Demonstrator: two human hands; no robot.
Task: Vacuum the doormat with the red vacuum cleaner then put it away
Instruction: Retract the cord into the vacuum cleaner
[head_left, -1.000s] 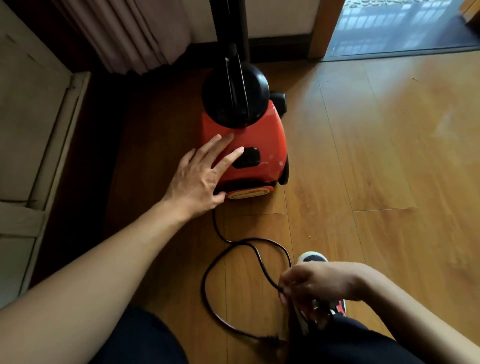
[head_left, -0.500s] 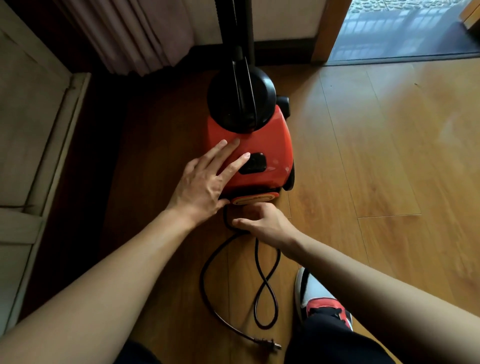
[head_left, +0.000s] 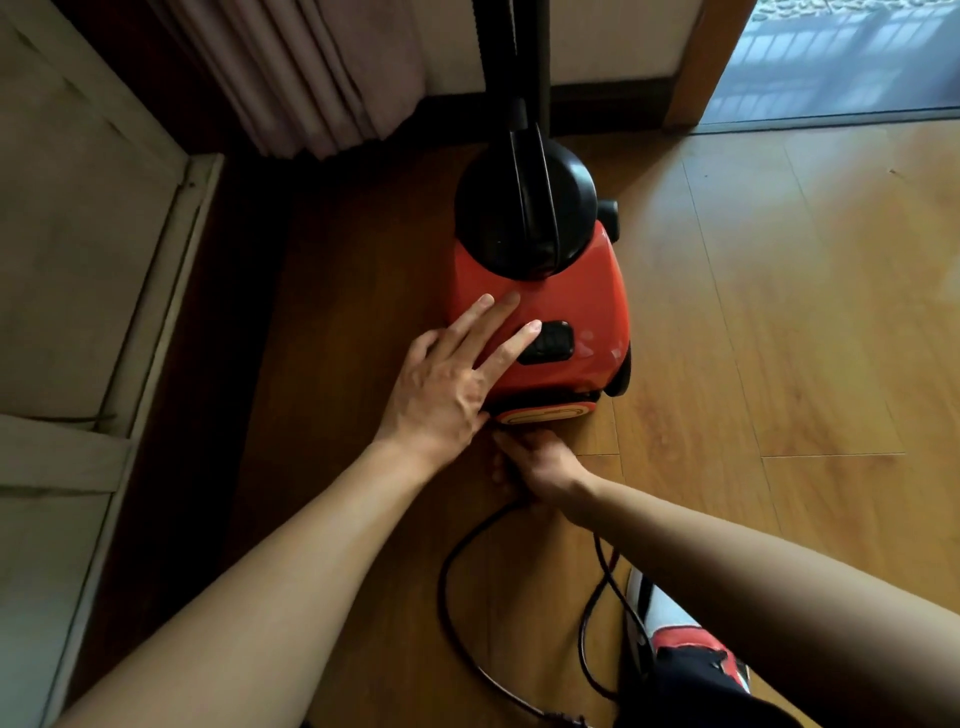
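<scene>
The red vacuum cleaner (head_left: 582, 306) stands on the wooden floor with its black dome and tube rising toward the wall. My left hand (head_left: 457, 379) lies flat on its red body, fingers spread, the index tip beside the black switch (head_left: 550, 340). My right hand (head_left: 540, 462) is at the vacuum's near lower end, fingers curled around the black power cord (head_left: 452, 566) where it enters the body. The cord loops back over the floor toward me, and its plug end lies at the bottom edge. No doormat is in view.
A pale cabinet or bed frame (head_left: 78, 312) lines the left side, with a curtain (head_left: 311, 78) behind. A doorway (head_left: 841, 57) opens at the top right. My red and white shoe (head_left: 675, 639) rests on the floor (head_left: 805, 338) by the cord.
My right hand has moved from near my shoe up to the vacuum's base, taking the cord with it. The cord loop has shortened. The left hand stays on the vacuum.
</scene>
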